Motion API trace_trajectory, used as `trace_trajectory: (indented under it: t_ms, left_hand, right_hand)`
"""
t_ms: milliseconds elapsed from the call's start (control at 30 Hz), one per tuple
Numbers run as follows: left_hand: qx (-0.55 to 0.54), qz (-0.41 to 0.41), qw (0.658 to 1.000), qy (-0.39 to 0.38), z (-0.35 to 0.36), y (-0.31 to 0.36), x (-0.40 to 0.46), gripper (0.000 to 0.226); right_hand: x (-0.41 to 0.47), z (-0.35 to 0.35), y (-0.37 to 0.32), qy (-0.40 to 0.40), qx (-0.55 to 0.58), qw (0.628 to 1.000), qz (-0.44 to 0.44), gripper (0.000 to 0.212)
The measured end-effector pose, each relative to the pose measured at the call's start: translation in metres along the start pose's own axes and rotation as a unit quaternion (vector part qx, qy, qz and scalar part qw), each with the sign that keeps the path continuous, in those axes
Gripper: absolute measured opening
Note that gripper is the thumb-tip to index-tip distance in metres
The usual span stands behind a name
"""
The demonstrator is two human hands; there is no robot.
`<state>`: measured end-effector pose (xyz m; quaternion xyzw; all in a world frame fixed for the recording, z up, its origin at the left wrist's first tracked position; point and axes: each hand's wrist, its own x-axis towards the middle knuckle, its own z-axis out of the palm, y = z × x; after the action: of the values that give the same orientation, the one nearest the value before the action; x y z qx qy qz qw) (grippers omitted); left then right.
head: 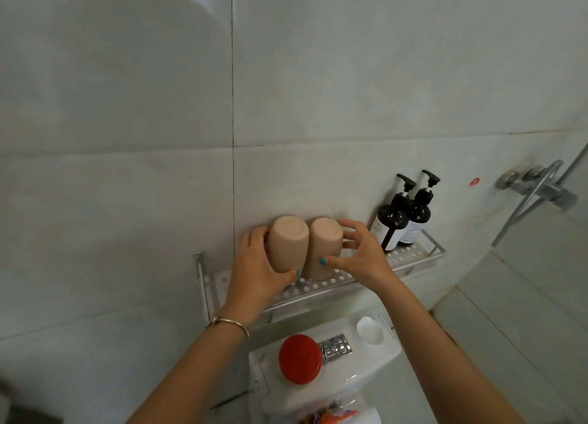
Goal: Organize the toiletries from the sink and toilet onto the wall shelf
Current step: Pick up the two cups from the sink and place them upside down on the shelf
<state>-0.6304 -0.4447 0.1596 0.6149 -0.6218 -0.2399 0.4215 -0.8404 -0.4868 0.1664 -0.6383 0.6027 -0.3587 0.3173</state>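
Note:
Two pale pink cups stand upside down, side by side, on the perforated metal wall shelf (321, 288). My left hand (254, 267) grips the left cup (288, 242), fingers behind it and thumb in front. My right hand (359, 252) touches the right cup (323, 248) with its thumb, the other fingers spread loosely beside it. Two dark pump bottles (402, 218) stand at the shelf's right end. Below, on the toilet tank lid (366, 360), lie a red-lidded container (300, 358) and a small white item (369, 326).
The shelf hangs on a tiled wall above the toilet. A chrome shower valve and bar (537, 191) stick out of the wall at the right. An orange packet (334, 415) shows at the bottom edge.

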Motion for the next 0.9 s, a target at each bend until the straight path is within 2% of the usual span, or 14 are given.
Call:
trace_trajectory:
  t_ms: [200, 433, 600, 667, 833, 900]
  left_hand:
    - [-0.011, -0.024, 0.999, -0.029, 0.009, -0.009, 0.002, 0.085]
    - [-0.028, -0.037, 0.997, -0.057, 0.013, -0.011, 0.001, 0.087]
    - [-0.01, -0.036, 0.997, -0.066, 0.015, -0.014, 0.001, 0.083]
    - [-0.001, -0.037, 0.997, -0.068, 0.014, -0.014, 0.0, 0.085]
    - [0.038, -0.035, 0.996, -0.07, 0.007, -0.012, -0.009, 0.1]
    - [0.102, -0.032, 0.992, -0.063, 0.004, -0.01, -0.02, 0.105]
  right_hand:
    - [0.002, 0.0, 0.007, 0.018, -0.022, 1.0, -0.007, 0.073]
    - [0.004, 0.002, 0.008, 0.009, -0.081, 0.997, -0.017, 0.083]
    - [-0.001, 0.004, 0.011, 0.024, -0.064, 0.998, -0.016, 0.083]
    - [-0.002, 0.004, 0.013, 0.025, -0.07, 0.997, -0.013, 0.087]
    - [-0.013, 0.008, 0.015, 0.021, -0.15, 0.988, 0.023, 0.116]
    - [-0.019, 0.012, 0.019, 0.061, -0.185, 0.981, 0.018, 0.112]
